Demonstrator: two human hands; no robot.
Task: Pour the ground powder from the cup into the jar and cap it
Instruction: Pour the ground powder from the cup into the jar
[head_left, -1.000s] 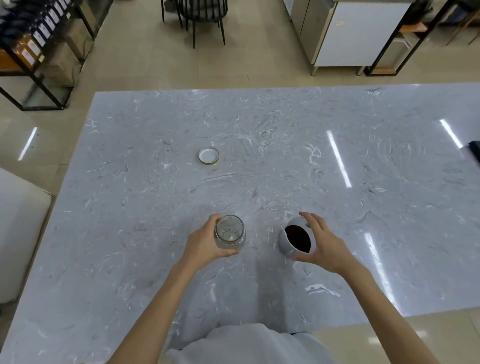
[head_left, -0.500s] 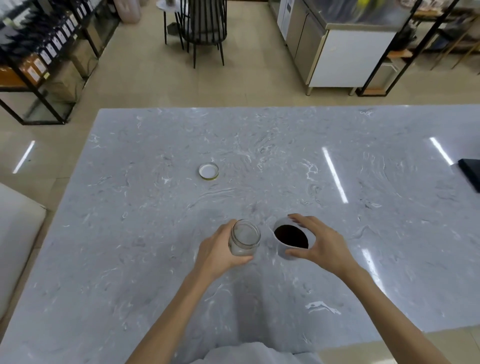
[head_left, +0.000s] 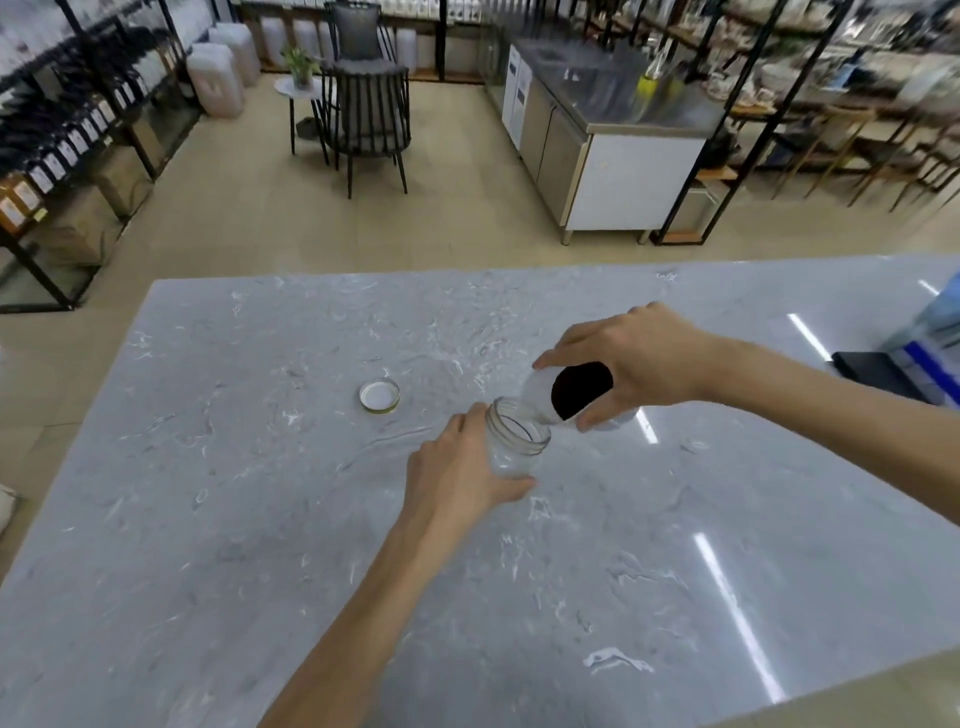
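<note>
A small clear glass jar stands open and upright on the grey marble table. My left hand wraps its left side and holds it. My right hand grips a white cup of dark ground powder, lifted and tilted to the left, with its lip right over the jar's mouth. No powder shows inside the jar. The jar's round lid, white inside with a gold rim, lies upside down on the table to the left of the jar, apart from both hands.
A dark flat device and a blue-and-white object sit at the table's right edge. Beyond the far edge are a black chair, a steel counter cabinet and bottle shelves.
My right hand has lifted the cup off the table and tipped it left over the jar's mouth. The left hand still holds the jar. The camera has tilted up.
</note>
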